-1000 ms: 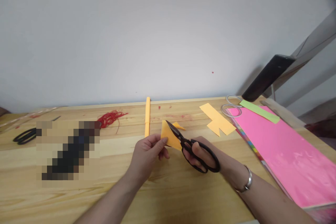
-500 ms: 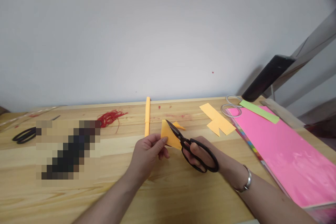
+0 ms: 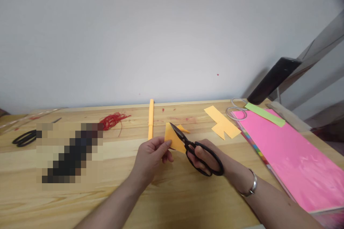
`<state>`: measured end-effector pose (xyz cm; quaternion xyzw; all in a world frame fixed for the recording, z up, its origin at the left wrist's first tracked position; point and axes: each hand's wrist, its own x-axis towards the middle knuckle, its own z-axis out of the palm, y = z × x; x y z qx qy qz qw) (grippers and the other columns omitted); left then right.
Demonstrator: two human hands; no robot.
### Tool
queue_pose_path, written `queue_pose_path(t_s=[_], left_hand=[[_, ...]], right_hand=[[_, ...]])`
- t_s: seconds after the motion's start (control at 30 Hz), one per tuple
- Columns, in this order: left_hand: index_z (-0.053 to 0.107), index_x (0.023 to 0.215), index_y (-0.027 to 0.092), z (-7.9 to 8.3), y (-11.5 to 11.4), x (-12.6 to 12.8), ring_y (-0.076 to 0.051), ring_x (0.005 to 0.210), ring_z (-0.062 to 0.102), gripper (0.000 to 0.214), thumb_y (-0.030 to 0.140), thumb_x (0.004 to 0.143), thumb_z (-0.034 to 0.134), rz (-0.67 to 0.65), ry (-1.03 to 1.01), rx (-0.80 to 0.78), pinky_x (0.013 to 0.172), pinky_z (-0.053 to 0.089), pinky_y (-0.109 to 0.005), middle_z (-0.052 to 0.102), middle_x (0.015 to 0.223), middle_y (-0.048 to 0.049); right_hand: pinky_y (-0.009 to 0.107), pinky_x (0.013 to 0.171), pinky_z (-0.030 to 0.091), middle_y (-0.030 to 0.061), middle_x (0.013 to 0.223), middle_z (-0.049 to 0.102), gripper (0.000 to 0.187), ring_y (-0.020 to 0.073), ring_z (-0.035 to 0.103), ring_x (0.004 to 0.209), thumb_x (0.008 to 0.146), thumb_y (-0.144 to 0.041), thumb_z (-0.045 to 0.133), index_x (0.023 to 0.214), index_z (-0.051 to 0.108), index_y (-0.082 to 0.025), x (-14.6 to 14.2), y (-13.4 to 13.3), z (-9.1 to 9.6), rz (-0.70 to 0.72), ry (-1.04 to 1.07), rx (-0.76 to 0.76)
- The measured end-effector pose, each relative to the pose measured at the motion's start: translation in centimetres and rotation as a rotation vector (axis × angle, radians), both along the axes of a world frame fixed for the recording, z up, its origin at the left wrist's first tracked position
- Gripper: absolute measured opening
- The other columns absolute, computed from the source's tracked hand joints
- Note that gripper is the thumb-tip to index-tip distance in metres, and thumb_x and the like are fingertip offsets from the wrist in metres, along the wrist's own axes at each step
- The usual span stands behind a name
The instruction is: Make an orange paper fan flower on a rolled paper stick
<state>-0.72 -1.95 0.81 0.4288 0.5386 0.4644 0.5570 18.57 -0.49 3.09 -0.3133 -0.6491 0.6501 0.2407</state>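
Note:
My left hand [image 3: 153, 154] pinches a folded piece of orange paper [image 3: 172, 137] between thumb and fingers. A pair of black-handled scissors [image 3: 205, 155] is in my right hand [image 3: 202, 154], with the thumb and fingers through the loops. Their dark blades lie along the slanted right edge of the paper, near its top. Just behind the blades is a small orange paper scrap [image 3: 184, 128] on the table. An orange marker-like stick [image 3: 151, 114] lies beyond my left hand, its near end hidden by the hand.
Cut orange paper pieces [image 3: 221, 122] lie right of centre. Farther right are a pink paper pack [image 3: 290, 157], a green strip [image 3: 266, 114], pale rings [image 3: 236, 111] and a leaning black cylinder [image 3: 274, 80]. Red threads [image 3: 114, 120], another pair of scissors [image 3: 25, 137] and a blurred-out patch occupy the left.

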Motion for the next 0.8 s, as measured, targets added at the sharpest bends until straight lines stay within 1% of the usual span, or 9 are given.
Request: queue_pose_path(t_s=[0.23, 0.33, 0.4, 0.43, 0.5, 0.57, 0.6, 0.67, 0.8], left_hand=[[0.064, 0.067, 0.015, -0.1, -0.1, 0.0, -0.008, 0.041, 0.044, 0.020, 0.035, 0.073, 0.064, -0.009, 0.010, 0.005, 0.043, 0.033, -0.017, 0.061, 0.045, 0.0000], [0.065, 0.067, 0.015, -0.1, -0.1, 0.1, -0.008, 0.041, 0.045, 0.020, 0.034, 0.072, 0.064, -0.014, 0.015, 0.006, 0.043, 0.034, -0.017, 0.061, 0.044, -0.0002], [0.065, 0.068, 0.015, 0.0, -0.1, 0.1, -0.008, 0.041, 0.045, 0.019, 0.034, 0.072, 0.064, -0.004, 0.008, 0.005, 0.043, 0.034, -0.017, 0.061, 0.044, -0.0003], [0.066, 0.069, 0.015, 0.0, -0.1, 0.0, -0.007, 0.041, 0.045, 0.019, 0.034, 0.072, 0.065, 0.006, 0.004, 0.001, 0.042, 0.034, -0.017, 0.061, 0.044, -0.0003], [0.066, 0.069, 0.015, 0.0, 0.0, 0.0, -0.007, 0.041, 0.045, 0.019, 0.034, 0.072, 0.065, 0.026, -0.004, -0.009, 0.042, 0.034, -0.017, 0.061, 0.044, 0.0000], [0.066, 0.069, 0.015, 0.1, 0.0, 0.0, -0.007, 0.041, 0.046, 0.020, 0.034, 0.071, 0.066, 0.040, -0.012, -0.017, 0.041, 0.034, -0.016, 0.060, 0.044, 0.0003], [0.065, 0.068, 0.015, 0.1, 0.0, 0.0, -0.007, 0.041, 0.046, 0.020, 0.035, 0.071, 0.066, 0.042, -0.016, -0.019, 0.041, 0.034, -0.016, 0.060, 0.044, 0.0004], [0.064, 0.067, 0.014, 0.1, 0.1, 0.0, -0.007, 0.041, 0.047, 0.022, 0.036, 0.070, 0.066, 0.042, -0.013, -0.025, 0.041, 0.034, -0.016, 0.060, 0.044, 0.0003], [0.061, 0.064, 0.015, 0.2, 0.0, 0.0, -0.007, 0.041, 0.048, 0.026, 0.039, 0.068, 0.067, 0.039, 0.019, -0.060, 0.041, 0.034, -0.017, 0.060, 0.045, 0.0004]], right_hand=[[0.018, 0.034, 0.023, -0.0068, 0.047, 0.034, 0.058, 0.0041, 0.031, 0.036, 0.077, -0.071, 0.034, 0.064, 0.043, -0.016, 0.1, 0.0, -0.4, 0.015, 0.029, 0.030], [0.019, 0.034, 0.024, -0.0060, 0.047, 0.034, 0.060, 0.0052, 0.031, 0.036, 0.077, -0.074, 0.027, 0.063, 0.041, -0.017, 0.2, 0.3, -0.5, -0.045, -0.040, 0.059], [0.020, 0.037, 0.026, -0.0040, 0.048, 0.038, 0.060, 0.0071, 0.035, 0.039, 0.077, -0.073, 0.027, 0.061, 0.041, -0.017, 0.4, 0.9, -0.5, -0.178, -0.217, 0.172], [0.021, 0.040, 0.028, -0.0022, 0.049, 0.042, 0.058, 0.0087, 0.039, 0.041, 0.079, -0.070, 0.031, 0.059, 0.042, -0.017, 0.6, 1.3, -0.6, -0.264, -0.362, 0.264], [0.024, 0.048, 0.032, 0.0030, 0.056, 0.054, 0.049, 0.0140, 0.050, 0.051, 0.081, -0.060, 0.040, 0.062, 0.050, -0.016, 1.0, 2.1, -0.8, -0.420, -0.746, 0.479], [0.028, 0.052, 0.035, 0.0092, 0.059, 0.059, 0.043, 0.0203, 0.057, 0.058, 0.084, -0.050, 0.042, 0.065, 0.057, -0.014, 1.4, 2.8, -1.1, -0.516, -1.130, 0.590], [0.029, 0.053, 0.036, 0.0119, 0.060, 0.061, 0.042, 0.0227, 0.060, 0.060, 0.084, -0.047, 0.042, 0.067, 0.060, -0.013, 1.6, 3.1, -1.2, -0.532, -1.253, 0.617], [0.030, 0.054, 0.038, 0.0155, 0.063, 0.063, 0.042, 0.0258, 0.063, 0.065, 0.085, -0.043, 0.040, 0.069, 0.064, -0.012, 1.9, 3.4, -1.4, -0.555, -1.389, 0.633], [0.030, 0.055, 0.041, 0.0156, 0.065, 0.065, 0.041, 0.0275, 0.065, 0.069, 0.084, -0.043, 0.042, 0.072, 0.066, -0.012, 2.4, 3.6, -1.5, -0.610, -1.447, 0.641]])
